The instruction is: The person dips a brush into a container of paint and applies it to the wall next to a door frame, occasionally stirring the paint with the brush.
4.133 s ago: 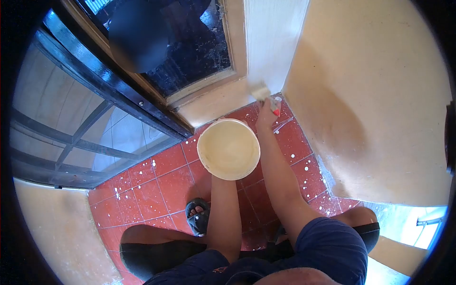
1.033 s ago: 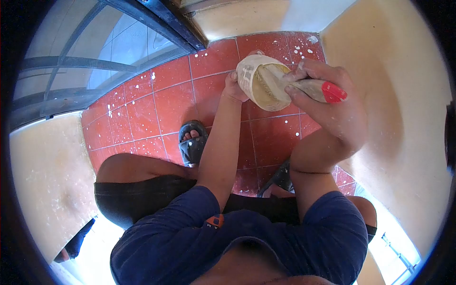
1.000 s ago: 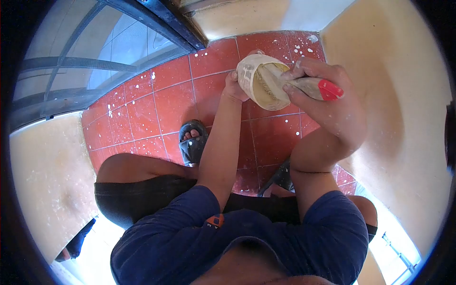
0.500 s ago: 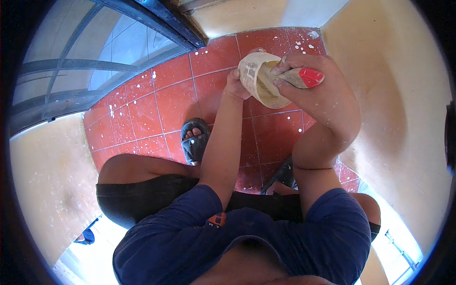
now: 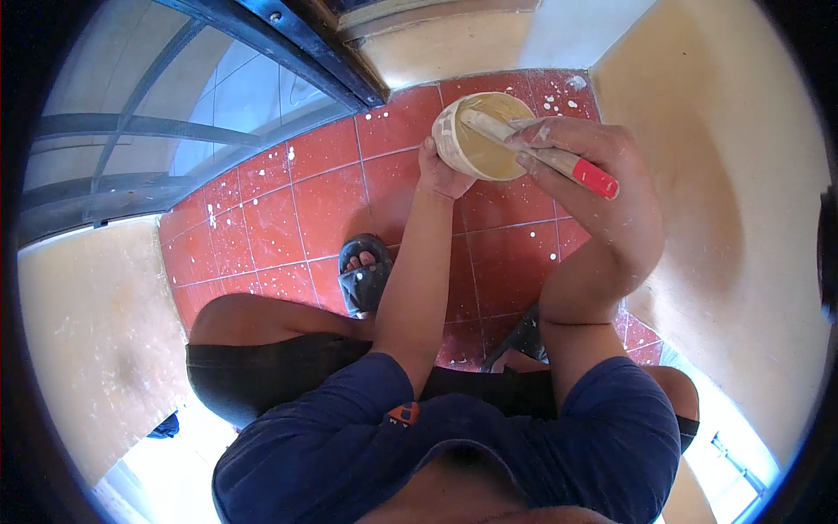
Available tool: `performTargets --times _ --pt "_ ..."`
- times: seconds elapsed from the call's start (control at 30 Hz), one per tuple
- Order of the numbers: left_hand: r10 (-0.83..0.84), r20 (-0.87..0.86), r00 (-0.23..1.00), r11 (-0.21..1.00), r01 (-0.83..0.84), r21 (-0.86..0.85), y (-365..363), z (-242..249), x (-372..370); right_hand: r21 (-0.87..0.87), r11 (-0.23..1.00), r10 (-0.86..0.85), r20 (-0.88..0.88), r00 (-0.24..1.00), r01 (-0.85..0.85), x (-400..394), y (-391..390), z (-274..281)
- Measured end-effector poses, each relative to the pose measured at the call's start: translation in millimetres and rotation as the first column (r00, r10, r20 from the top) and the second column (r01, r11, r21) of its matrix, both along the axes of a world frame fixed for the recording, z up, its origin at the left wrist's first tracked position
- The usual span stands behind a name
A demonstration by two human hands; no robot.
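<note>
A round cream-coloured tub (image 5: 447, 144) is held in my left hand (image 5: 447, 170), its fingers wrapped round the near left side. The tub's mouth faces up toward me and shows pale paste inside. My right hand (image 5: 576, 153) grips a brush-like tool (image 5: 559, 161) by its pale handle with a red end. The tool slants from lower right to upper left, and its far end rests inside the tub, against the paste near the rim. White smears mark my right fingers.
Red floor tiles (image 5: 327, 205) with white paint spots lie below. A metal-framed screen door (image 5: 131, 131) stands at the left. Cream walls rise at the right (image 5: 698, 166) and left (image 5: 96, 323). My feet wear dark sandals (image 5: 362, 284).
The tub has tilted, so more of its inside shows. The tool has swung from pointing at me to lying slanted across the mouth, its red end lower and to the right.
</note>
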State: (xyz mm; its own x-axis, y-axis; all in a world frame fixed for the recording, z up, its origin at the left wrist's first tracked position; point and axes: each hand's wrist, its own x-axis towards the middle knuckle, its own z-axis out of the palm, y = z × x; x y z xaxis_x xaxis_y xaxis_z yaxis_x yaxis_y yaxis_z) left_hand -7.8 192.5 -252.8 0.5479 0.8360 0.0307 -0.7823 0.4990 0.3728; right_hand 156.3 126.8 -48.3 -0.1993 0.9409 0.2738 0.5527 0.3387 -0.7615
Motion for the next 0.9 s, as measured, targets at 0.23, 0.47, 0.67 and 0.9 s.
performTargets --times 0.23,0.47,0.67,0.9 --pt "0.063 -0.117 0.991 0.993 -0.050 0.104 1.4 14.9 1.3 0.102 0.994 0.054 -0.050 0.997 -0.048 -6.3 11.1 -12.4" --pt "0.139 -0.141 0.980 0.986 -0.124 0.110 6.7 27.0 1.4 0.263 0.965 -0.009 -0.006 1.000 0.010 -18.8 12.9 -17.9" --pt "0.135 -0.160 0.978 0.987 -0.118 0.106 10.4 23.5 -2.7 0.249 0.968 -0.023 0.002 1.000 0.022 -16.9 15.3 -17.6" --pt "0.145 -0.139 0.980 0.988 -0.137 0.063 8.5 18.1 -3.4 0.241 0.970 0.041 -0.044 0.998 -0.029 -10.2 15.5 -16.3"
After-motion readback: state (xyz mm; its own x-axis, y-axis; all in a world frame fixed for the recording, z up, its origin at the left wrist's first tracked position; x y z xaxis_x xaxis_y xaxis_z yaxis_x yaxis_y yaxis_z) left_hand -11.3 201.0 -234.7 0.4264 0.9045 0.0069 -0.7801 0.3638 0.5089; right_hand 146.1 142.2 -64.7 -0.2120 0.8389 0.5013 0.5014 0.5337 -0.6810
